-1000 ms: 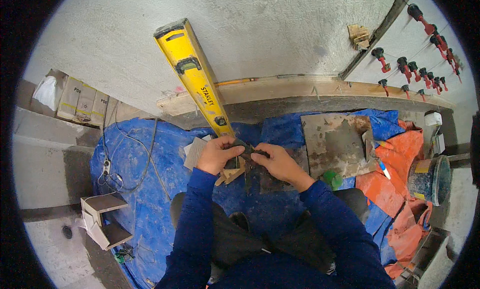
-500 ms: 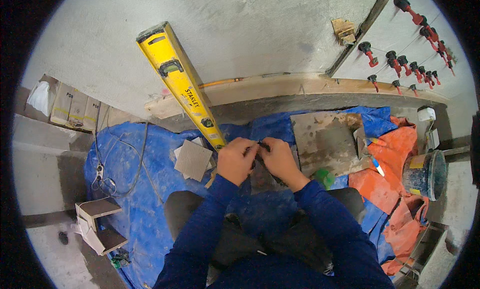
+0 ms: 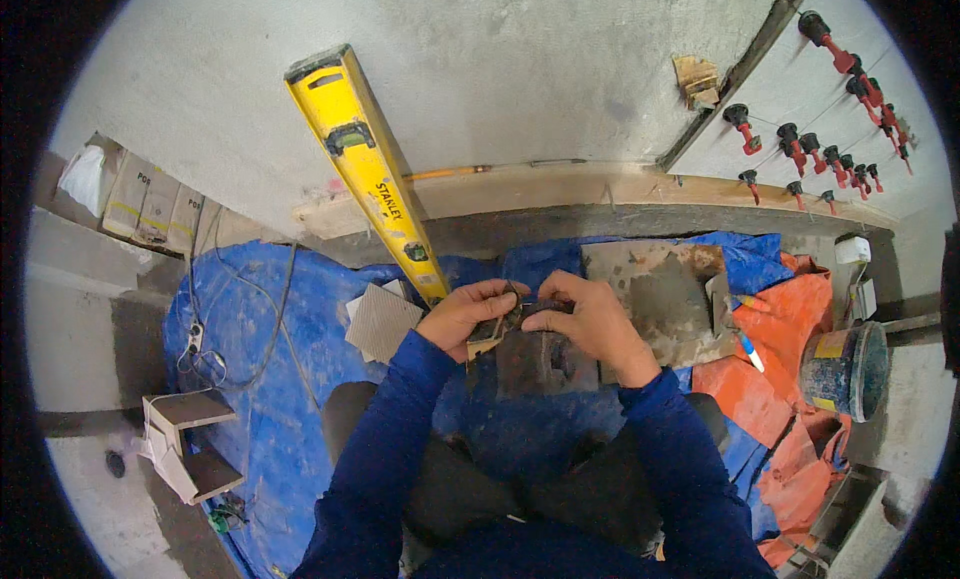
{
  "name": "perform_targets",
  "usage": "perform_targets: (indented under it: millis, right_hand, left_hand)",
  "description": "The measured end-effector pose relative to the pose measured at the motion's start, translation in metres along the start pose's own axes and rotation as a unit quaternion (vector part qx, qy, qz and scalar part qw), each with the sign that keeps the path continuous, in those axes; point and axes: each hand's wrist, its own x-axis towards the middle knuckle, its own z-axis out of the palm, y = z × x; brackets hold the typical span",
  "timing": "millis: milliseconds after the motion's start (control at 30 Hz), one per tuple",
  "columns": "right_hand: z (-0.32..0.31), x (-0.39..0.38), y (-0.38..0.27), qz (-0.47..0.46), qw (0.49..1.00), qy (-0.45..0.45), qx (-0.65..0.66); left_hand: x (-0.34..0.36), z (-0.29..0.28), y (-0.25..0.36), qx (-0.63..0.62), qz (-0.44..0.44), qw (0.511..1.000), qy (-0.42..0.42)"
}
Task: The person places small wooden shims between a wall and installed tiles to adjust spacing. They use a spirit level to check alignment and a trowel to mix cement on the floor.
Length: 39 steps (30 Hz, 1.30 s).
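My left hand (image 3: 463, 316) and my right hand (image 3: 590, 319) face each other over my lap, fingers closed in pinches. Between them is a small dark piece (image 3: 516, 301) whose kind I cannot make out; both hands' fingertips are on it. Close beyond my left hand, a yellow spirit level (image 3: 365, 169) leans against the wall with its foot on the blue tarp. Ribbed tile pieces (image 3: 383, 322) lie to the left of that hand. Near my right hand is a wet, stained large tile (image 3: 655, 289) on the floor.
A blue tarp (image 3: 265, 329) covers the floor, with orange sheeting (image 3: 765, 354) at right beside a bucket (image 3: 845, 371). A white-and-blue marker (image 3: 751, 353) lies there. Red-and-black tile levelling clamps (image 3: 790, 149) stick out of the wall. Cables and a power strip (image 3: 195, 337) lie left.
My hands have drawn slightly apart, the right one moving right and turning, so the dark piece shows between them. The view has shifted a little. A green object by my right wrist is now hidden.
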Motion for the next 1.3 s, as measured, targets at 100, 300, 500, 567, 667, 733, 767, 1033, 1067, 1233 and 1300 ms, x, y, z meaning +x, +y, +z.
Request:
perform_targets:
  millis: [100,300,500,567,667,733,767,1033,1067,1233,1300]
  right_hand:
    - [-0.004,-0.001,0.0,0.019,0.999,0.036,0.007]
    - [-0.002,0.001,0.006,-0.073,0.997,0.032,0.018]
    - [-0.003,0.003,0.015,-0.078,0.994,0.02,0.074]
    - [-0.004,0.002,0.018,-0.028,0.995,0.039,0.086]
    - [-0.005,0.001,0.024,0.068,0.988,0.093,0.102]
    - [-0.002,0.003,0.027,0.097,0.977,0.108,0.153]
    - [0.001,0.004,0.028,0.114,0.969,0.114,0.186]
    - [0.024,0.003,0.036,0.109,0.97,0.158,0.148]
    - [0.024,0.003,0.036,0.118,0.97,0.162,0.134]
    - [0.012,0.003,0.028,0.133,0.978,0.128,0.094]
    - [0.005,0.001,0.024,0.127,0.98,0.122,0.096]
  left_hand:
    - [0.004,0.009,0.0,-0.006,0.021,1.0,-0.017]
    - [0.004,0.011,-0.013,-0.009,0.052,0.996,-0.077]
    - [0.004,0.006,-0.012,-0.028,0.016,0.995,-0.097]
    - [0.006,0.007,-0.007,0.011,0.051,0.996,-0.075]
    - [0.006,0.012,-0.003,0.178,0.173,0.966,0.068]
    - [0.006,0.015,-0.002,0.28,0.162,0.943,0.081]
    - [0.005,0.016,-0.003,0.329,0.14,0.929,0.095]
    - [0.01,0.02,-0.005,0.359,0.145,0.919,0.073]
    - [0.01,0.021,-0.006,0.304,0.137,0.942,0.042]
    - [0.008,0.023,0.0,0.307,0.154,0.936,0.082]
    - [0.006,0.022,0.006,0.256,0.156,0.948,0.11]
